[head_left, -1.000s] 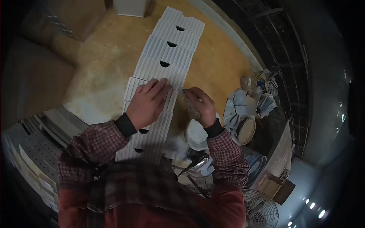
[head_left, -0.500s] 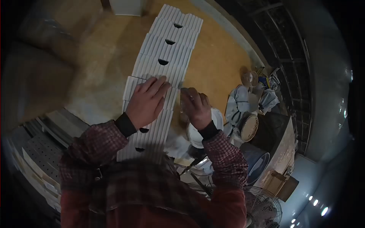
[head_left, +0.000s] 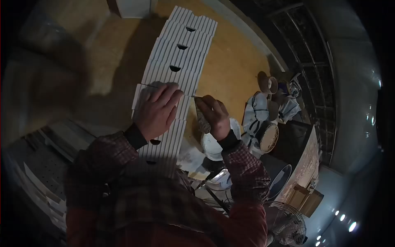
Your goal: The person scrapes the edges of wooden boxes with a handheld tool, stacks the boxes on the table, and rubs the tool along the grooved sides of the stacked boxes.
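Rows of white, narrow pieces (head_left: 180,74) lie packed side by side, forming a long block with dark half-round notches. My left hand (head_left: 158,108) rests flat on top of the row in front of me, its fingers stretched forward and slightly apart. Beside the block's right edge, my right hand (head_left: 216,115) is closed on a grey, mottled, rough-looking piece (head_left: 201,119) that hangs below the fingers. Its kind cannot be made out. The right fingertips are close to the edge of the white pieces; whether they touch is unclear.
A white bucket (head_left: 212,146) stands below my right hand. Farther right are a round container of tan material (head_left: 269,138), a blue-grey tub (head_left: 279,177), whitish bundles (head_left: 257,109) and a fan (head_left: 286,226). Dark grey panels (head_left: 49,164) lie at the left.
My right hand has turned slightly, and the grey piece in it shows more clearly. The left hand stays on the white pieces. The scene has become darker, with a stronger shadow at the left.
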A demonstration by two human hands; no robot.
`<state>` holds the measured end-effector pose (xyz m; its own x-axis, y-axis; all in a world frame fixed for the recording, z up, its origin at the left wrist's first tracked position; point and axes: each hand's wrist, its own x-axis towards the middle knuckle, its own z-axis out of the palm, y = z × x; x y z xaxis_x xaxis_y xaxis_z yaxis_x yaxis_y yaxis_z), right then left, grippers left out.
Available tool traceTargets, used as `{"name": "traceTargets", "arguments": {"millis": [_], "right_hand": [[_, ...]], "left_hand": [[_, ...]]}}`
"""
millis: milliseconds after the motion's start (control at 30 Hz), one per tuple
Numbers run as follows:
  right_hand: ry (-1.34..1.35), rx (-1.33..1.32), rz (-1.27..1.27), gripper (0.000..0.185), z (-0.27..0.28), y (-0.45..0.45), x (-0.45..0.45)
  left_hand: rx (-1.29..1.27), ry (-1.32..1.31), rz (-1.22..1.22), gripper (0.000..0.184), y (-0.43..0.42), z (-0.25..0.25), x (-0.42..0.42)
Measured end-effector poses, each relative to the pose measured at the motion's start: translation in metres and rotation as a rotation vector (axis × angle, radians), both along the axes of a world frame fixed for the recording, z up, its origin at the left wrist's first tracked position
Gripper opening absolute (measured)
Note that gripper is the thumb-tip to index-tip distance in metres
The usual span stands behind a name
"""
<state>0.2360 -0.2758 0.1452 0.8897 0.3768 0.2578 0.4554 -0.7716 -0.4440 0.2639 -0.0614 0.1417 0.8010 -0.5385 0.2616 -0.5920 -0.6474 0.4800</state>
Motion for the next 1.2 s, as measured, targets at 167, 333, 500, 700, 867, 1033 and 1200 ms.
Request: {"name": "traceTargets", "arguments": {"millis": [167, 333, 500, 700, 867, 1033, 1200], "right_hand": [[0.017, 0.024, -0.040, 0.044, -0.007, 0.005, 0.003], [-0.062, -0.120, 0.059, 0.044, 0.004, -0.001, 0.009], [0.121, 0.279, -0.102, 0.041, -0.004, 0.000, 0.009], [-0.098, -0.084, 0.010, 0.045, -0.011, 0.001, 0.006], [-0.066, -0.076, 0.041, 0.040, -0.002, -0.010, 0.004], [0.358, 0.627, -0.299, 0.019, -0.003, -0.013, 0.010], [0.278, 0.568, -0.271, 0.015, 0.001, -0.009, 0.019]], "left_hand": [[-0.006, 0.040, -0.012, 0.039, -0.001, -0.001, 0.002], [-0.030, 0.059, -0.021, 0.039, -0.003, -0.004, 0.006], [-0.002, -0.002, -0.007, 0.040, 0.000, -0.004, 0.006], [-0.014, 0.010, -0.014, 0.042, -0.004, -0.002, 0.004], [-0.021, 0.053, -0.018, 0.041, -0.004, -0.004, 0.004], [-0.061, 0.043, -0.018, 0.041, -0.004, -0.007, 0.003], [-0.065, 0.083, -0.024, 0.042, -0.003, -0.006, 0.004]]}}
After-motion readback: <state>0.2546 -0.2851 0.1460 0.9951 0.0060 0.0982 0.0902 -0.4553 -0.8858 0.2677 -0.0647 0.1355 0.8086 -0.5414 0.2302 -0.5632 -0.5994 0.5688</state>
